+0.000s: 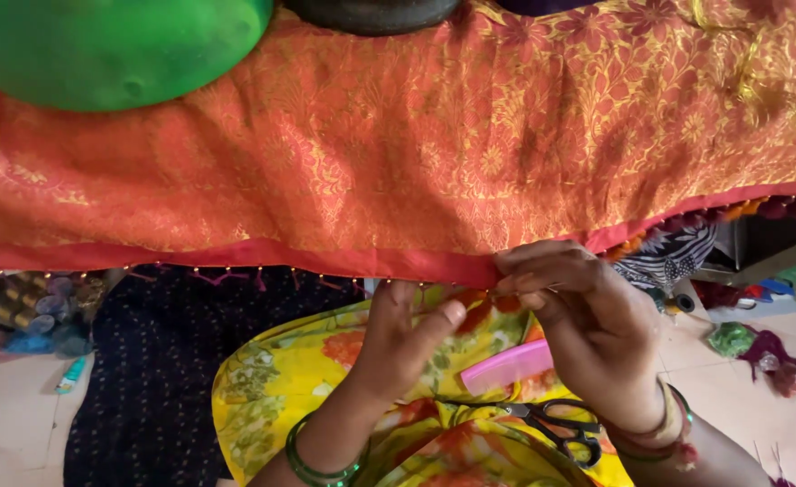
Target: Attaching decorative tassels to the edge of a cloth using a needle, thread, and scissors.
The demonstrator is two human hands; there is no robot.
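An orange and gold patterned cloth (434, 135) stretches across the view, with a plain red border (326, 260) along its lower edge. Small beads and tassels hang from that edge. My left hand (402, 338) pinches thread or a small tassel just under the border, thumb against fingers. My right hand (578, 316) grips the red edge beside it, fingers closed on the cloth. Both wrists wear bangles. Black-handled scissors (556, 424) and a pink comb (506, 365) lie on my yellow flowered lap (280, 379) below the hands.
A green round basin (109, 45) and a dark round object (371, 13) sit above the cloth. Thread spools (37, 311) lie at the left on the floor. A dark dotted cloth (159, 361) is beside my lap. Scraps and small items lie at the right (759, 347).
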